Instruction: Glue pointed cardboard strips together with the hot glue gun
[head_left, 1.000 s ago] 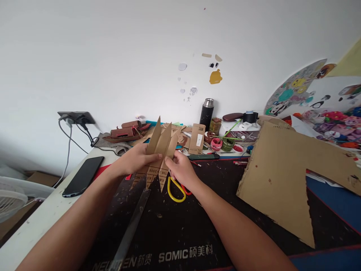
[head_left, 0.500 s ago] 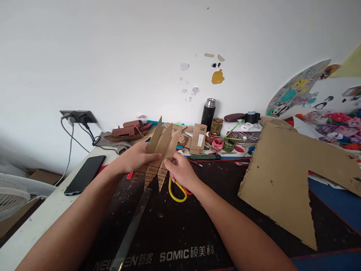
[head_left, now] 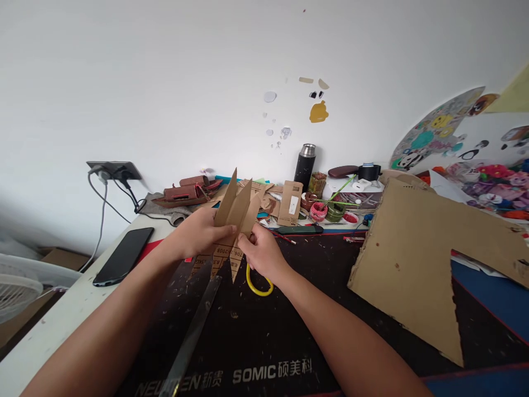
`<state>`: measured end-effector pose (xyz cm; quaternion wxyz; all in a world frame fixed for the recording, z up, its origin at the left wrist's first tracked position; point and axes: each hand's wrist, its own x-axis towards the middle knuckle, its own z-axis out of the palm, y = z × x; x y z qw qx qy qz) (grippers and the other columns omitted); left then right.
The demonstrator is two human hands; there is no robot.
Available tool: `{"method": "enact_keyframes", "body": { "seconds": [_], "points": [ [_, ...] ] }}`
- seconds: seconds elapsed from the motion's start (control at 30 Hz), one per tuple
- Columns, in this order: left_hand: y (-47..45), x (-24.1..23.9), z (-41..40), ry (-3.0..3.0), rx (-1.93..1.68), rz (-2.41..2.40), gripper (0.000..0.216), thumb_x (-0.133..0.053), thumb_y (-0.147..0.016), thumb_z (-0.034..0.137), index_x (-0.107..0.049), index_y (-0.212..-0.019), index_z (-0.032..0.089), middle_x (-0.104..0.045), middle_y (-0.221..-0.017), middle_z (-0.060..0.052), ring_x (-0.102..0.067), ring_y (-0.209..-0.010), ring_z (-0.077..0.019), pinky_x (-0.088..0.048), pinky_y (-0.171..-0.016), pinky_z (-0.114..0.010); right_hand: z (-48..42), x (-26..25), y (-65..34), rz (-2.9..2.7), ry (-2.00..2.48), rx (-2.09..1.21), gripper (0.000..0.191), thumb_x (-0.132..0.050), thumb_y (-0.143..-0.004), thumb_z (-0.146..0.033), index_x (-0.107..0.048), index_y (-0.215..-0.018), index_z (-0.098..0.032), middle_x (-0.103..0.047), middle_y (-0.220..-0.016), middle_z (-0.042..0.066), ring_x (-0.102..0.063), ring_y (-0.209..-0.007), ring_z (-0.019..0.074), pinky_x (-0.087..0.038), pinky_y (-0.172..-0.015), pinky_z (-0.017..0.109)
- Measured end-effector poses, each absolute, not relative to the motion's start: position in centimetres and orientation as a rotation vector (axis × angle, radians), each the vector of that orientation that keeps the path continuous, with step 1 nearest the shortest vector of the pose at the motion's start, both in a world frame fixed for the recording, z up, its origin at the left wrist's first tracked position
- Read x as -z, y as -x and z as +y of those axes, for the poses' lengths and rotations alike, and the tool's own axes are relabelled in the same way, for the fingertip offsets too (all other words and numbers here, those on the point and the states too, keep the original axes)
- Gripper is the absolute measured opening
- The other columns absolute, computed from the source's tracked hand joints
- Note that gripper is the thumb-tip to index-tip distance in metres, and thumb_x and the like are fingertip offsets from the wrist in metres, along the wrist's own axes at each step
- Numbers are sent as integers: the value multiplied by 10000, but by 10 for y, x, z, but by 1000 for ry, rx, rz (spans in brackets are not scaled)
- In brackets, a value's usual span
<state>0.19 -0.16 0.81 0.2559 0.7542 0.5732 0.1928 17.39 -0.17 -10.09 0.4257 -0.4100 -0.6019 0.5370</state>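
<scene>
A folded cardboard piece [head_left: 232, 212] with several long pointed sections stands upright between my hands above the black mat [head_left: 289, 325]. My left hand [head_left: 204, 232] is closed on its left side, thumb lying across the front. My right hand [head_left: 262, 248] pinches the right section between thumb and fingers. Printed characters show on the lower part of the cardboard. Beneath my right hand lies a yellow loop handle [head_left: 260, 289], apparently of scissors; the rest is hidden. A metal ruler [head_left: 194, 325] lies on the mat, its far end by the cardboard's lower tips.
A large cut cardboard sheet [head_left: 407, 264] lies at the right. Paint jars [head_left: 318, 212], a black flask [head_left: 306, 168] and a green cutter [head_left: 301, 230] line the back. A phone [head_left: 124, 256] rests on the left, near a wall socket [head_left: 113, 172].
The right section of the cardboard has been pressed in closer to the others, with my right hand shifting slightly left. My left hand keeps its hold.
</scene>
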Motion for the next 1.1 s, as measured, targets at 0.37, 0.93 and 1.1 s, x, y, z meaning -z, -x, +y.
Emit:
{"method": "enact_keyframes", "body": {
  "seconds": [0.37, 0.93, 1.1],
  "points": [
    [-17, -1, -12, -2144, -551, 1727, 395, -520, -828, 521, -732, -914, 199, -779, -895, -90, -704, -833, -319, -478, -707, -363, 0, 103, -174, -1521, 1093, -1177, 120, -624, -937, -344, -565, -955, -241, -491, -612, -64, -466, -517, 147, -302, -483, 246],
    [1, 4, 6, -1846, -706, 1531, 419, -698, -797, 490, -766, -1048, 161, -740, -797, -35, -648, -724, -227, -489, -665, -310, 2, 98, -179, -1472, 929, -1450, 219, -595, -978, -397, -484, -853, -256, -441, -549, -103, -449, -327, 123, -339, -364, 260],
    [1, 2, 6, -1834, -683, 1524, 428, -708, -784, 482, -759, -1060, 159, -733, -798, -32, -637, -725, -221, -473, -660, -301, 3, 103, -178, -1486, 897, -1475, 203, -595, -981, -390, -488, -875, -253, -448, -543, -108, -457, -334, 122, -350, -365, 254]
  ]
}}
